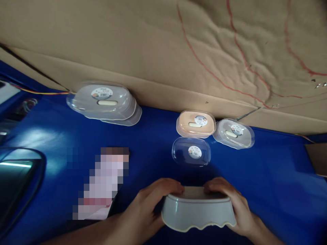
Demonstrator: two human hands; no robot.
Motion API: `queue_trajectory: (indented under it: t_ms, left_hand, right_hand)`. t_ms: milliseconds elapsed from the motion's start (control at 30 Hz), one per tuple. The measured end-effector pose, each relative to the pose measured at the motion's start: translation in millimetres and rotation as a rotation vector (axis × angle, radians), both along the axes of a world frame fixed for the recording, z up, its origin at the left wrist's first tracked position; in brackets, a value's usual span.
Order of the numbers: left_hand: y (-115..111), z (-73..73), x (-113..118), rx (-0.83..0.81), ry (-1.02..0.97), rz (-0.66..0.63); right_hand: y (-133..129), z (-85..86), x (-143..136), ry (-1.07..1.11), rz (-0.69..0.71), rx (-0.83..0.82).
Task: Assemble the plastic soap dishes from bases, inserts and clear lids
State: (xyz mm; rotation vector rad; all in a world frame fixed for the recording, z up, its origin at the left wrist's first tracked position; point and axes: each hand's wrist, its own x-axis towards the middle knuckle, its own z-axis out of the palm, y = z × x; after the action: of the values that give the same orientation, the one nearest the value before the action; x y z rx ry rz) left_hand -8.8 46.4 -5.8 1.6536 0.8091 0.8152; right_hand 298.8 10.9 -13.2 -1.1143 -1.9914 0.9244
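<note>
My left hand (154,197) and right hand (238,204) have their fingers gripping the grey container (196,212) at its 2 ends, neither nearer, toward the near edge of the worktop (153,143), itself out of view. Its long axis runs left to right. My lower fingers are hidden.
</note>
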Motion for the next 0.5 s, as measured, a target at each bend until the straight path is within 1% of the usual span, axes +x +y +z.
queue_trajectory:
  t_ms: [167, 300, 400, 433, 500]
  left_hand:
    - [0.4, 3.0, 2.0, 0.009, -0.064, 0.041]
    - [-0.5, 4.7, 4.1, 0.029, -0.082, 0.07]
    - [-2.9, 4.0, 4.8, 0.049, -0.098, 0.062]
    - [-4.3, 2.6, 4.7, 0.046, -0.098, 0.06]
    - [-7.6, -1.6, 4.3, 0.011, -0.09, 0.085]
  right_hand:
    - [4.0, 6.7, -2.1, -0.008, -0.025, -0.02]
    - [7.3, 11.9, -7.7, 0.03, -0.036, -0.01]
    - [8.2, 12.2, -7.2, 0.04, -0.025, -0.013]
    - [8.8, 11.5, -5.4, 0.017, -0.013, -0.007]
    - [11.7, 8.7, 0.0, -0.11, 0.01, 0.028]
